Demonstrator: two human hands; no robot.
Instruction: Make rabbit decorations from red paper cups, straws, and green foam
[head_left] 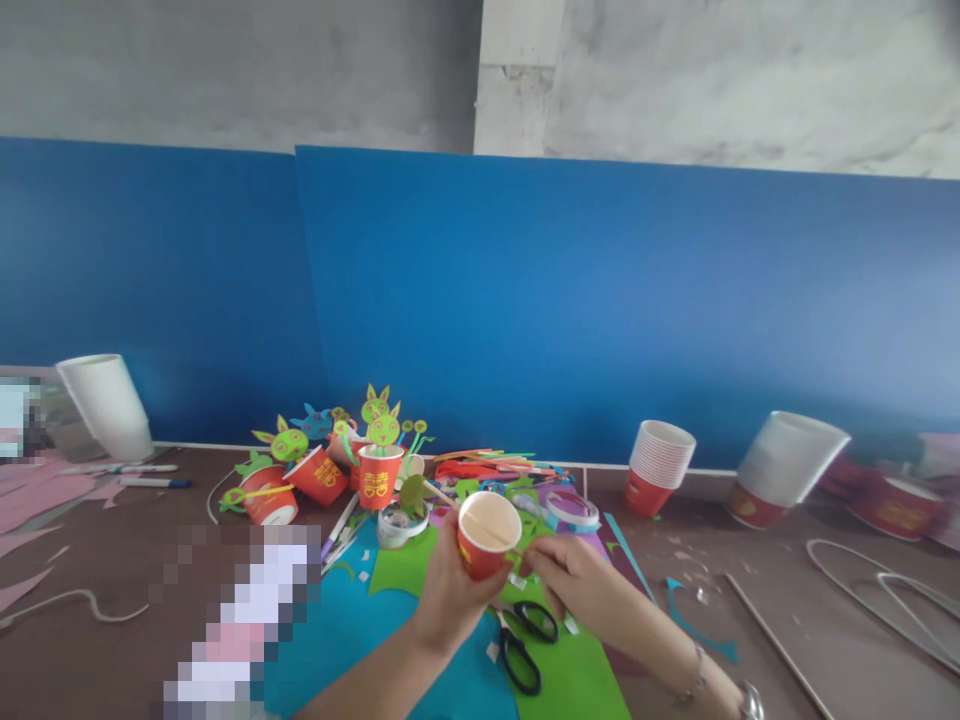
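My left hand point(448, 592) is wrapped round a red paper cup point(477, 560), whose open white mouth tilts toward me. A thin wooden stick point(442, 493) runs from inside the cup past its rim, with a dark green paper shape point(413, 496) at its far end. Close to the cup's right side, my right hand point(561, 568) has its fingers pinched together. A bit of green shows by those fingertips, too small to name. Below the hands, black-handled scissors point(519, 668) lie on green paper point(581, 672) and blue paper point(337, 625).
Behind stand decorated red cups point(381, 478) with green paper animal heads. Tape rolls point(573, 511) and colourful pipe cleaners point(495, 465) lie nearby. Stacked cups point(660, 465) stand right, another stack point(109, 405) left. A wooden stick point(776, 643) and white cord point(862, 590) lie right. A blue partition point(585, 300) bounds the table.
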